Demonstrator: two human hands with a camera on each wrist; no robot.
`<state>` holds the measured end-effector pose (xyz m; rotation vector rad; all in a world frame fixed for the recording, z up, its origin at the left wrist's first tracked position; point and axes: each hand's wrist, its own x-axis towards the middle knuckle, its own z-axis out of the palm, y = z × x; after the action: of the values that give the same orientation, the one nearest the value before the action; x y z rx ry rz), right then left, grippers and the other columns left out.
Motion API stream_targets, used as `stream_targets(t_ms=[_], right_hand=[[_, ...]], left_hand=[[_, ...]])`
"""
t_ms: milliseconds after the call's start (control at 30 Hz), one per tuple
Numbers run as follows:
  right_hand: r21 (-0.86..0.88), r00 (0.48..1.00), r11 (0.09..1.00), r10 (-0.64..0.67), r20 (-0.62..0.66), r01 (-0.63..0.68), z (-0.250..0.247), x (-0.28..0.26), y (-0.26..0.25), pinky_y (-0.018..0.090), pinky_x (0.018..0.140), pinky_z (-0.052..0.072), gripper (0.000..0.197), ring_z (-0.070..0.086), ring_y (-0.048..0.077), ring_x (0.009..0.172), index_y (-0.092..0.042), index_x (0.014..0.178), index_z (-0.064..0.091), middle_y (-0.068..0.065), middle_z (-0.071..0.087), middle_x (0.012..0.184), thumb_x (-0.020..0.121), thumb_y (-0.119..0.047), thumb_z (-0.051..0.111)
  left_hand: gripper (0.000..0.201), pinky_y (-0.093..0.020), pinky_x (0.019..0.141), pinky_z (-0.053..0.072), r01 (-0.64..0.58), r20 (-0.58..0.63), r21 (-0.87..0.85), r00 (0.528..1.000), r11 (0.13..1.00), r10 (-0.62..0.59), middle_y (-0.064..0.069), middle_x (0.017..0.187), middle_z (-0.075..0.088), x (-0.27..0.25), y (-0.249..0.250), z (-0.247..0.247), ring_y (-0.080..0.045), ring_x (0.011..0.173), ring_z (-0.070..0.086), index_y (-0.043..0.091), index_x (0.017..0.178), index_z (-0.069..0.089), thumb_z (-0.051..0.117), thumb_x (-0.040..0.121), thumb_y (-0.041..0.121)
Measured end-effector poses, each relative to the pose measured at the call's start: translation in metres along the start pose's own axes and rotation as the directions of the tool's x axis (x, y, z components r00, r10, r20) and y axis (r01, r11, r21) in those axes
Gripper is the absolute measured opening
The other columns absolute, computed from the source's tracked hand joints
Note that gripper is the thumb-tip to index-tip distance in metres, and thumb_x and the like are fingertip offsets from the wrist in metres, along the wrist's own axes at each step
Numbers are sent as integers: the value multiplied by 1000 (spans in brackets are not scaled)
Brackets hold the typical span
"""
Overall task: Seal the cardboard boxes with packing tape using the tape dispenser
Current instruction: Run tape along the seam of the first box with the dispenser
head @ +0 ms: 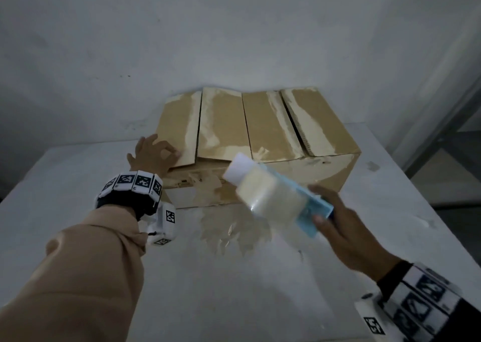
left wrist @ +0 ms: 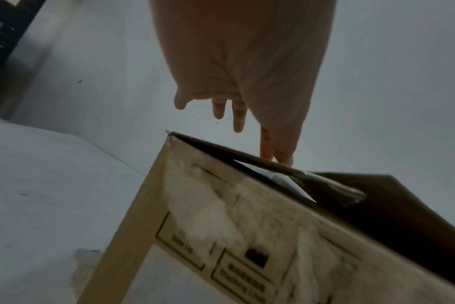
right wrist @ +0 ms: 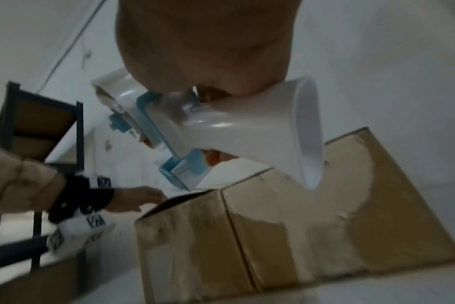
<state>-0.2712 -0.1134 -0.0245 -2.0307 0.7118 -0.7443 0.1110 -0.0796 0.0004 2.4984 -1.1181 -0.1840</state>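
Two cardboard boxes stand side by side against the wall, the left box (head: 208,133) and the right box (head: 307,125), both with old tape marks and their top flaps unsealed along the centre seams. My left hand (head: 166,151) rests its straight fingers (left wrist: 275,154) on the near corner of the left box's (left wrist: 221,226) left flap. My right hand (head: 322,206) grips a blue and white tape dispenser (head: 273,196) in the air just in front of the boxes. In the right wrist view its white handle (right wrist: 247,127) sits in my palm above the boxes (right wrist: 299,226).
The boxes sit on a white table (head: 234,289) with a torn, peeled patch (head: 234,232) in front of them. A white wall (head: 234,42) is directly behind. A metal shelf frame (head: 458,133) stands off the table's right side.
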Motion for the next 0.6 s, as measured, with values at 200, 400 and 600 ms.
stream_targets(t_ms=[200,400,600], right_hand=[[409,979,912,42,-200,45,32,66,-39,29,54,48,58,56,10,60,-22,108,47,-10,62,81,70,-64,61],[418,901,905,116,-419,78,88,138,-45,28,73,54,50,64,14,89,-13,120,47,-1,65,108,77,-30,68],[412,841,909,175,-512,61,116,169,-28,13,92,42,55,52,7,118,-9,133,36,4,52,132,84,-19,60]], left_hand=[[88,-50,114,19,-29,62,-24,998,999,30,-4,155,17,44,-21,-3,-26,143,14,25,138,34,73,65,56],[119,-43,115,19,-8,298,-150,953,989,53,-7,157,-5,61,-30,5,-25,144,12,20,148,-3,75,64,53],[107,-43,114,19,26,354,-252,933,967,67,-4,157,-2,51,-38,14,-24,144,11,20,148,0,68,73,53]])
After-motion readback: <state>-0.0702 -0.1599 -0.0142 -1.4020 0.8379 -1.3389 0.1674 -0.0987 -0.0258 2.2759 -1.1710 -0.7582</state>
